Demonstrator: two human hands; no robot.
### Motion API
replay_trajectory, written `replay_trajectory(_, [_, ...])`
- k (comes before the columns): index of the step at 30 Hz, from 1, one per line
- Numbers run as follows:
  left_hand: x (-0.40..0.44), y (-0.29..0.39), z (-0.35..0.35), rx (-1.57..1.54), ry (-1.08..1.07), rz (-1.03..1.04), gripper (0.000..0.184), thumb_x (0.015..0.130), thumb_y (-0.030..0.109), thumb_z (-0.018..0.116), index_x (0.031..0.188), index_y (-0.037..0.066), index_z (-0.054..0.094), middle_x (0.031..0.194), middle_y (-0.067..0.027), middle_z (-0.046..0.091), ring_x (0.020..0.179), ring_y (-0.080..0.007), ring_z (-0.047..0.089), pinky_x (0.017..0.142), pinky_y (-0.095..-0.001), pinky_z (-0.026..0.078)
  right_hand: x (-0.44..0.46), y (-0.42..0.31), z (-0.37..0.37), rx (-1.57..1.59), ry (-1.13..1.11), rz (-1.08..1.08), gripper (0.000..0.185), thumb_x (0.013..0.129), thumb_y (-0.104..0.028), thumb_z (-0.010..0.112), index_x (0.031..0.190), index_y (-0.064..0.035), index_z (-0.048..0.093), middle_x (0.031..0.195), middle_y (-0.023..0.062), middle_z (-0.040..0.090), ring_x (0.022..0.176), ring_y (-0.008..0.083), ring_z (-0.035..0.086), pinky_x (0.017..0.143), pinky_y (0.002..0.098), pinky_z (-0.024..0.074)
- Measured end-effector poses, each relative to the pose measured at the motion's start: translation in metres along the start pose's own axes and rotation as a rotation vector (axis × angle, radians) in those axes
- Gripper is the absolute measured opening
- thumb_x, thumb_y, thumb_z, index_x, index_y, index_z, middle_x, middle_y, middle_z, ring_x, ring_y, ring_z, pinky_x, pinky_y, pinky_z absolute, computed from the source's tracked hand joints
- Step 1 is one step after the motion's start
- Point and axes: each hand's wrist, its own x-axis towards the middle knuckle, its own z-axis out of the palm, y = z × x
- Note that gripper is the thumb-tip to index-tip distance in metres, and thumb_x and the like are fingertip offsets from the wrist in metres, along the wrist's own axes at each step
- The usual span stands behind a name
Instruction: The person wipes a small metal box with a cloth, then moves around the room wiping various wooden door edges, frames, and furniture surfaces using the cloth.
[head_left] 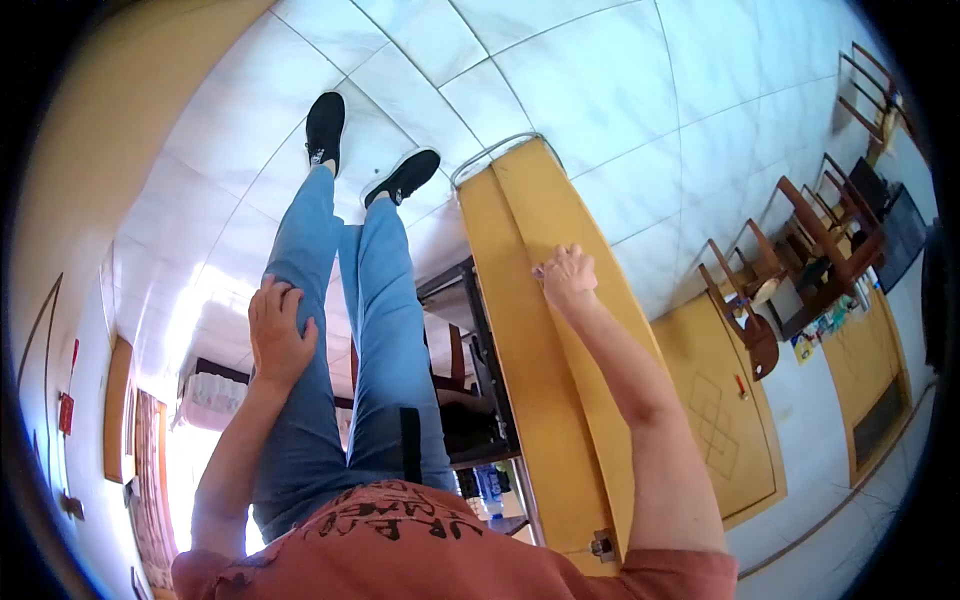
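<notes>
Head view: left hand (283,335) open on jeans (385,330), right hand (568,274), grip unclear, over long yellow panel (515,300)

**Left hand on denim, right hand at yellow wood**

Resting left hand (281,335) on the blue jeans (385,330), fingers spread. Holding right hand (568,277) at the yellow panel (520,330), fingers curled, something tiny and unclear by the fingertips. Wearing dark shoes (325,128) over pale floor tiles (600,70).
</notes>
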Motion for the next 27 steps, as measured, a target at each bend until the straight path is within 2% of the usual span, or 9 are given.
replay_trajectory(1, [0.001, 0.001, 0.002, 0.021, 0.005, 0.012, 0.042, 0.075, 0.013, 0.071, 0.115, 0.002, 0.061, 0.124, -0.0172, 0.053, 0.136, -0.0378, 0.041, 0.114, -0.0508, 0.031, -0.01, -0.006, 0.001, -0.029, 0.058, -0.003, 0.026, 0.098, -0.037, 0.056, 0.104, -0.0234, 0.077, 0.107, 0.0051, 0.063, 0.105, 0.0267, 0.058, 0.081, 0.0392, 0.0491])
replay_trajectory(3, [0.005, 0.005, 0.007, 0.041, 0.02, 0.008, 0.042, 0.075, 0.013, 0.071, 0.114, 0.002, 0.061, 0.124, -0.0171, 0.053, 0.136, -0.0378, 0.041, 0.114, -0.0508, 0.031, -0.046, -0.026, 0.061, -0.127, 0.285, -0.13, 0.026, 0.099, -0.033, 0.055, 0.109, -0.0232, 0.077, 0.111, 0.0084, 0.063, 0.109, 0.0292, 0.057, 0.082, 0.0406, 0.0473])
replay_trajectory(5, [0.007, 0.008, 0.005, 0.048, 0.01, 0.031, 0.043, 0.074, 0.014, 0.072, 0.114, 0.002, 0.061, 0.123, -0.017, 0.053, 0.136, -0.0377, 0.041, 0.115, -0.0508, 0.03, -0.096, -0.037, 0.031, -0.252, -0.014, -0.259, 0.029, 0.099, -0.031, 0.053, 0.113, -0.0187, 0.075, 0.115, 0.0121, 0.062, 0.114, 0.0312, 0.054, 0.082, 0.0436, 0.0464])
replay_trajectory(9, [0.005, 0.008, 0.004, 0.07, -0.002, 0.035, 0.043, 0.074, 0.014, 0.072, 0.114, 0.002, 0.061, 0.123, -0.0169, 0.053, 0.136, -0.0375, 0.041, 0.115, -0.0507, 0.031, -0.089, -0.049, 0.019, -0.281, -0.11, -0.364, 0.031, 0.096, -0.029, 0.055, 0.113, -0.0107, 0.074, 0.118, 0.0142, 0.061, 0.115, 0.0319, 0.052, 0.08, 0.045, 0.046])
replay_trajectory(11, [0.007, 0.007, 0.005, 0.056, -0.023, 0.013, 0.043, 0.073, 0.014, 0.072, 0.113, 0.002, 0.062, 0.124, -0.0168, 0.054, 0.137, -0.0375, 0.041, 0.115, -0.0509, 0.03, -0.059, -0.056, 0.024, -0.389, -0.156, -0.357, 0.032, 0.094, -0.026, 0.056, 0.112, -0.0055, 0.073, 0.118, 0.0146, 0.062, 0.114, 0.0345, 0.053, 0.081, 0.0458, 0.0457])
replay_trajectory(14, [0.008, 0.007, 0.003, 0.043, -0.001, 0.015, 0.043, 0.073, 0.012, 0.072, 0.114, 0.002, 0.062, 0.124, -0.0168, 0.054, 0.137, -0.0379, 0.041, 0.115, -0.051, 0.03, -0.015, -0.067, 0.041, -0.552, -0.007, -0.283, 0.033, 0.098, -0.03, 0.052, 0.107, -0.009, 0.075, 0.113, 0.0128, 0.064, 0.109, 0.0321, 0.055, 0.083, 0.0452, 0.0448])
replay_trajectory(17, [0.008, 0.005, 0.0, 0.032, -0.018, 0.009, 0.045, 0.072, 0.011, 0.072, 0.115, 0.003, 0.061, 0.125, -0.0168, 0.053, 0.138, -0.0384, 0.041, 0.114, -0.052, 0.03, 0.048, -0.079, 0.071, -0.551, -0.033, -0.245, 0.03, 0.096, -0.025, 0.054, 0.11, -0.0086, 0.075, 0.112, 0.0117, 0.065, 0.109, 0.0324, 0.057, 0.083, 0.0468, 0.0454])
replay_trajectory(24, [0.019, 0.006, -0.016, 0.07, -0.103, -0.045, 0.046, 0.071, 0.011, 0.072, 0.115, 0.005, 0.061, 0.128, -0.0171, 0.054, 0.139, -0.0405, 0.041, 0.113, -0.0549, 0.03, 0.157, -0.08, 0.075, -0.453, -0.05, -0.246, 0.029, 0.094, -0.023, 0.057, 0.111, -0.0094, 0.075, 0.112, 0.0106, 0.066, 0.109, 0.032, 0.058, 0.084, 0.0457, 0.0462])
replay_trajectory(27, [0.026, 0.003, -0.024, 0.066, -0.126, -0.056, 0.048, 0.069, 0.01, 0.072, 0.115, 0.004, 0.06, 0.126, -0.017, 0.053, 0.137, -0.0424, 0.041, 0.111, -0.0583, 0.03, 0.205, -0.082, 0.09, -0.274, -0.068, -0.188, 0.03, 0.094, -0.023, 0.057, 0.114, -0.0083, 0.074, 0.113, 0.0105, 0.065, 0.108, 0.0314, 0.058, 0.084, 0.045, 0.0466])
